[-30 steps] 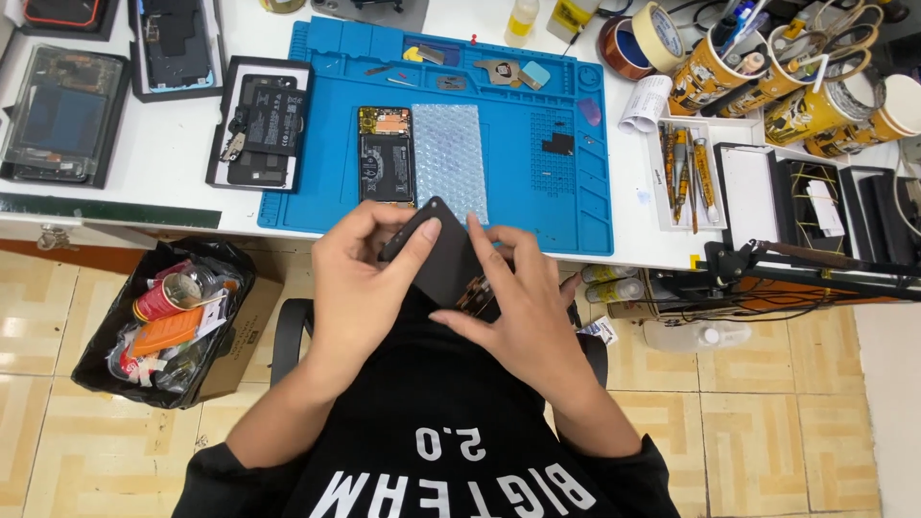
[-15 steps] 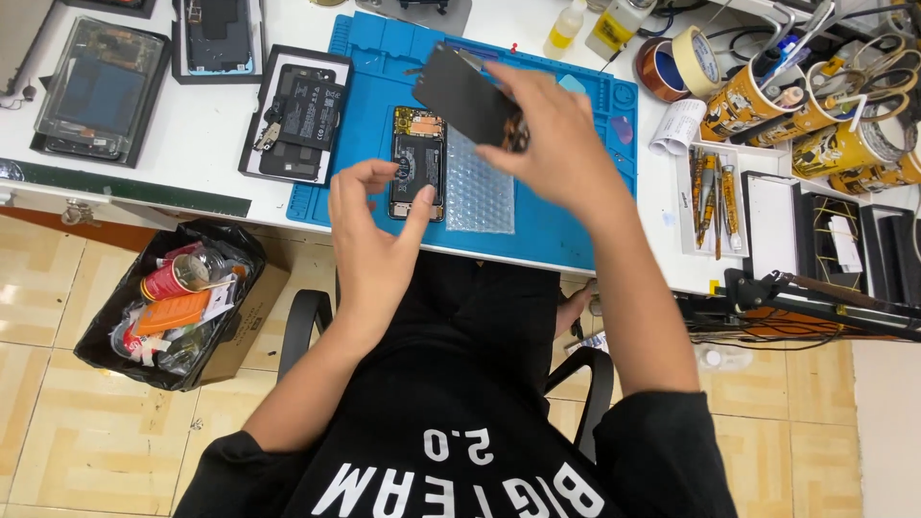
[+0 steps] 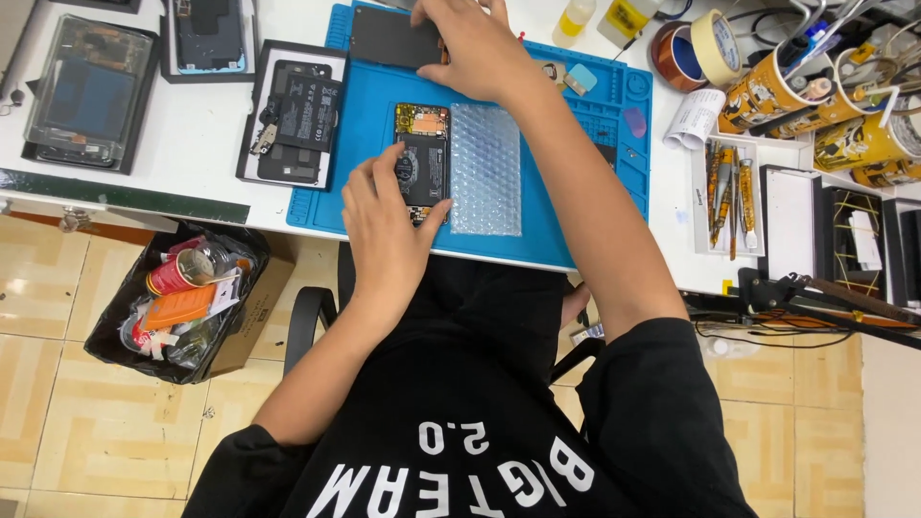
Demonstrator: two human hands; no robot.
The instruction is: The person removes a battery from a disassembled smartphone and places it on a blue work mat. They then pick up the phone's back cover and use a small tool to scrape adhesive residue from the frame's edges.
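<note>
My left hand [image 3: 386,225] rests on the lower end of an opened phone body [image 3: 422,159] that lies on the blue work mat [image 3: 595,182], fingers spread around it. My right hand [image 3: 472,46] reaches to the far edge of the mat and holds a dark flat phone panel [image 3: 393,38] there, low over the mat. A strip of bubble wrap [image 3: 486,169] lies just right of the opened phone.
A black tray with a battery and parts [image 3: 295,115] sits left of the mat, other phone trays [image 3: 86,94] further left. Tape rolls [image 3: 693,53], cups of tools [image 3: 772,91] and a tweezer tray [image 3: 729,187] stand at the right. A rubbish bin [image 3: 187,302] is below the desk.
Both hands held the dark panel near my chest; then my right hand carried it up to the mat's far edge, and my left hand came down onto the opened phone.
</note>
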